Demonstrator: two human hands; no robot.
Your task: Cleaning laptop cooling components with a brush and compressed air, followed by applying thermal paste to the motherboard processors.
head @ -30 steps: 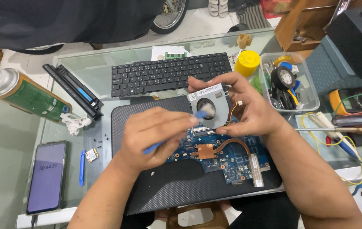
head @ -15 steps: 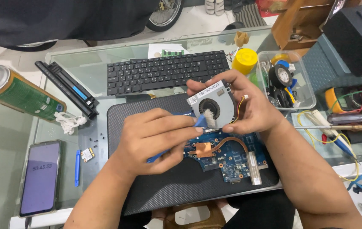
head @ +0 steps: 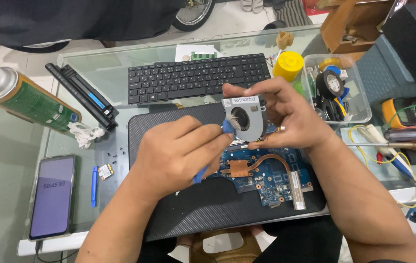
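above the blue motherboard (head: 261,175), left hand (head: 179,156) clenched on a blue brush (head: 217,146), bristles now at the hub of the cooling fan (head: 246,118); right hand (head: 291,117) still grasping the fan, raised slightly; keyboard (head: 198,78) beyond the motherboard, unmoved.

Grey laptop cooling fan (head: 248,118), tilted upright above blue motherboard; blue-handled brush (head: 217,146), bristles in fan's round opening.
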